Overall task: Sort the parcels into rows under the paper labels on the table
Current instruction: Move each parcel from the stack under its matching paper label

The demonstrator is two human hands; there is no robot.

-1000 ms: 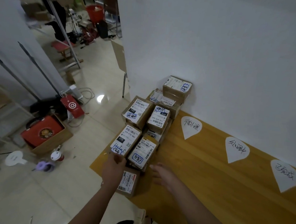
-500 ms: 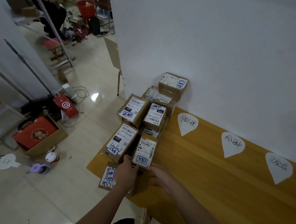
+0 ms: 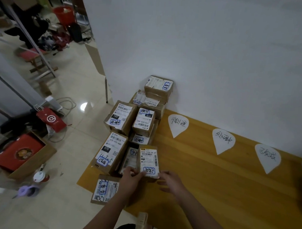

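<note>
Now, both hands are working the near short end of the small parcel (image 3: pixel 148 161), which is perching at the near end of the stack of parcels (image 3: pixel 121 119) crowding the left end of the table (image 3: pixel 212 197). The left hand (image 3: pixel 131 178) is pinching the near left corner, thumb and fingers curled onto the cardboard. The right hand (image 3: pixel 171 182) is only touching the near right corner, its fingers lying fairly straight and wrapping nothing.

The parcel's long axis is pointing away from the person, toward the wall edge of the table. That means the grip is sitting at the end nearest the body, with the whole length projecting forward of it.

The paper labels (image 3: pixel 223 141) are lining the wall edge off to the right, well apart from the stack. The blue handwriting on this parcel is looking like a match for the third label (image 3: pixel 267 157) (it is being read upside down, so this is a judgement). That is putting the target to the right and farther back. The right hand is lying nearer that side, so it is looking like the better carrier, provided it is wrapping the box properly first.
</note>
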